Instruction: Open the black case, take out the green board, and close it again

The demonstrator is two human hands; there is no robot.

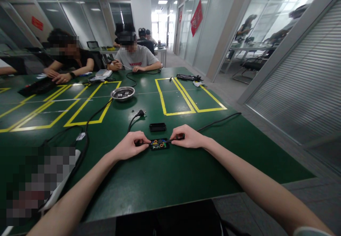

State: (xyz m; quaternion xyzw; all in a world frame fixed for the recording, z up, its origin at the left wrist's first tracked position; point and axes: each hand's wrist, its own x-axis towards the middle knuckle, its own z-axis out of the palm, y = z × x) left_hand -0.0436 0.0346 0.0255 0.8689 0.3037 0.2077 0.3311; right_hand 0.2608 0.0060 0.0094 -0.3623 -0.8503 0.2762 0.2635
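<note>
Between my hands lies a small open black case (pixel 160 148) on the green table. A circuit board (pixel 159 144) with copper-coloured coils and several thin wires shows inside it. My left hand (pixel 134 145) pinches the black cable at the case's left end. At the opposite end, the fingers of my right hand (pixel 187 137) are closed on another black cable (pixel 221 121), which runs off to the right. Just beyond the case sits a black cover (pixel 157 127), apart from it. A power plug (pixel 141 113) on a black cord lies behind my left hand.
A metal bowl (pixel 123 93) with small metal parts stands farther back on the green table (pixel 149 190). Yellow tape (pixel 179 114) marks rectangles there. A black folded tool-like object (pixel 189 77) lies at the far edge. Two people work across the table. Cords run along the left.
</note>
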